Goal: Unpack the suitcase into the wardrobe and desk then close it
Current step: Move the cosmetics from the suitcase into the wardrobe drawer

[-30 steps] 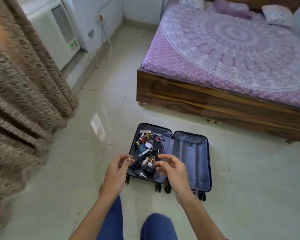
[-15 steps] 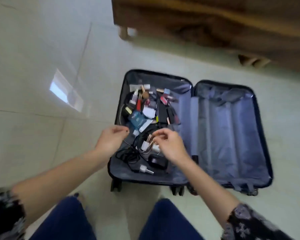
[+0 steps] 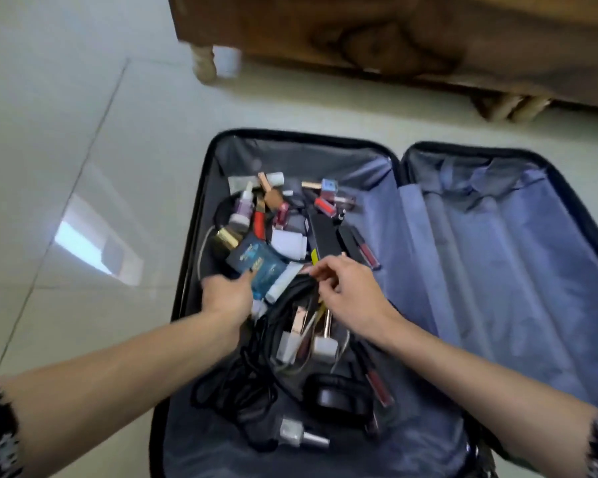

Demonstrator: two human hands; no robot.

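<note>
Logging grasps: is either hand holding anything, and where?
Cannot tell: left hand touches the blue packet at its near corner, right hand curls over the black cables.

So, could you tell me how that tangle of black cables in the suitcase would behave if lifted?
The black cables lie in loose loops, so they will probably sag and trail. They run among the white plugs, so lifting may drag those along. They look thin, so probably light.

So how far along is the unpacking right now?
Done: the blue-lined right half of the open dark suitcase is bare. In hand: the left hand touches a blue packet; the right hand curls over tangled black cables, hold unclear. Left: cosmetics, white chargers, black headphones fill the left half; lid unclosed.
</note>
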